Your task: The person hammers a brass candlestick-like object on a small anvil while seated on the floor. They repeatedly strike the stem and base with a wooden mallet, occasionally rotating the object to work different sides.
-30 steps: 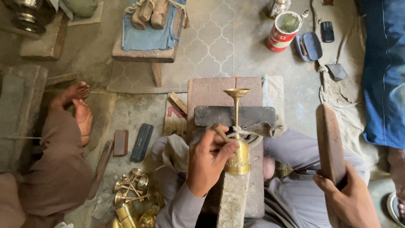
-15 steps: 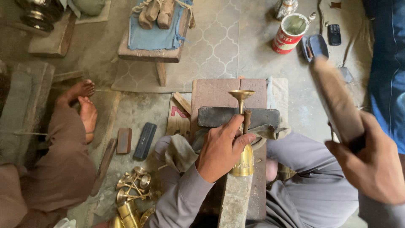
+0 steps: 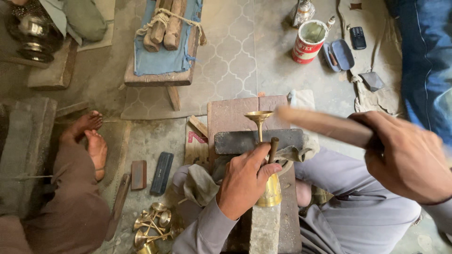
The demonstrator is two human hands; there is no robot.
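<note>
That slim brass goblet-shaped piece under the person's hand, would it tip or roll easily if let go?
Probably yes. The brass piece has a thin stem and flared cup, so it looks top-heavy and round enough to roll. It lies across a narrow dark block, steadied only by the left hand. Polished metal likely feels stiff, slippery and fairly heavy.

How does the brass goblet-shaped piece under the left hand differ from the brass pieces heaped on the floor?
The brass goblet-shaped piece lies alone on the dark block, gripped by the left hand; the heaped brass pieces lie loose on the floor, untouched. The held piece points its cup away from the person; the heaped ones point various ways. Both are shiny yellow metal with flared cups.
</note>
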